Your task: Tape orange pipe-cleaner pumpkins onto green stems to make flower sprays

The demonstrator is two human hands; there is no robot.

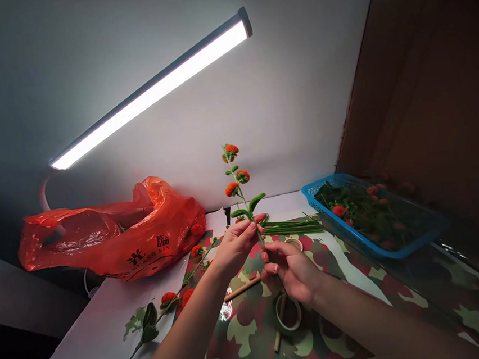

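Note:
An artificial flower stem (240, 186) with several fuzzy orange blooms and green leaves stands nearly upright in front of me. My left hand (239, 239) pinches it just below the lowest leaves. Lower down, my right hand (292, 267) has its fingers closed round the same stem. Behind my hands lies a bundle of green stems (297, 227). A roll of tape (289, 312) rests on the camouflage-patterned mat (241, 329) below my right hand, with a thin wooden stick (277, 340) by it. Another stick (242, 289) lies between my forearms.
At the left sits a red plastic bag (160, 232). Another orange flower stem (163, 316) lies by my left forearm. The blue basket (394, 254) at the right holds greenery and orange blooms. A lit bar lamp (150, 92) hangs above; cardboard (426, 99) stands at right.

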